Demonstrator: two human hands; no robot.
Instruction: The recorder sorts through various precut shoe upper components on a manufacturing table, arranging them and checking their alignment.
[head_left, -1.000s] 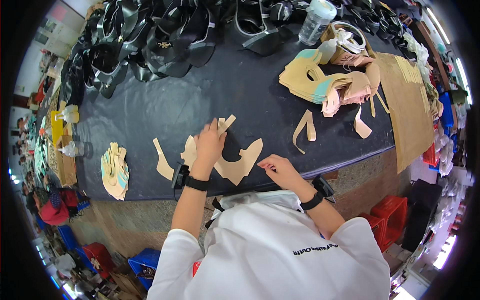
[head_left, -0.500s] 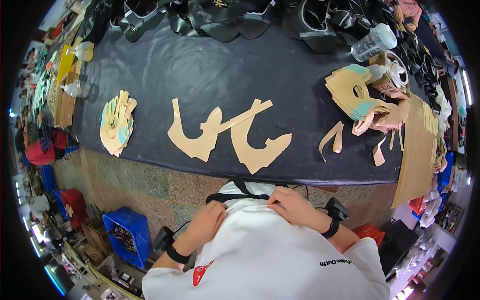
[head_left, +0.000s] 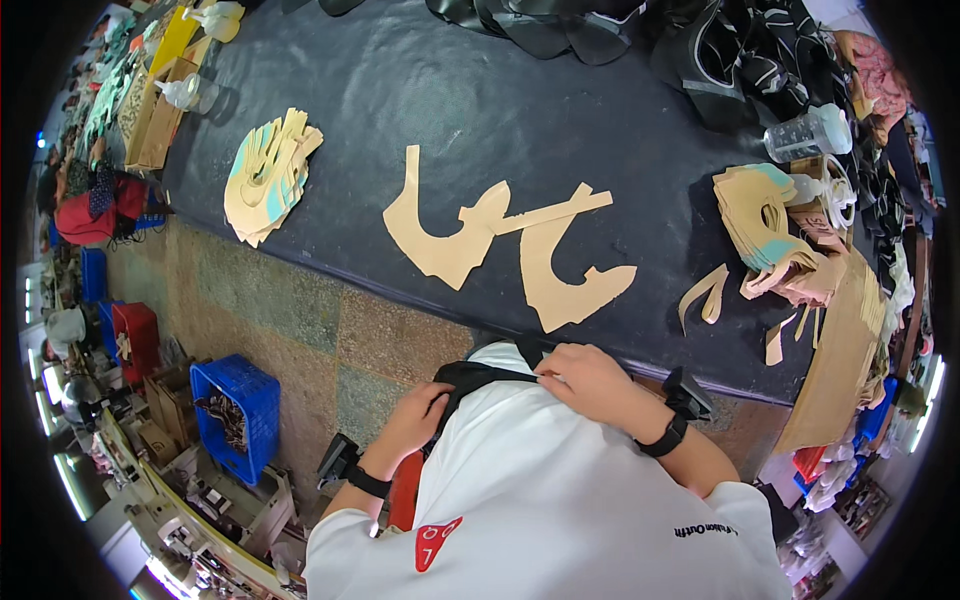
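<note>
Both hands are at my chest, off the table. My left hand (head_left: 415,420) grips the black strap (head_left: 470,377) that lies across my white shirt. My right hand (head_left: 590,383) pinches the same strap near my collar. On the black tabletop (head_left: 400,90) in front of me lie two tan cut leather pieces (head_left: 470,235), (head_left: 565,275) that overlap, with a narrow tan strip across them. Neither hand touches them.
A stack of tan and teal cut pieces (head_left: 265,175) lies at the table's left. Another pile (head_left: 770,235) and loose strips sit at the right, beside a clear plastic bottle (head_left: 810,132). Black shoe parts (head_left: 720,50) line the far edge. A blue crate (head_left: 235,400) stands on the floor.
My hands left the tan pieces on the table and came back to my chest, taking hold of the black strap. My head has tilted down and leftward.
</note>
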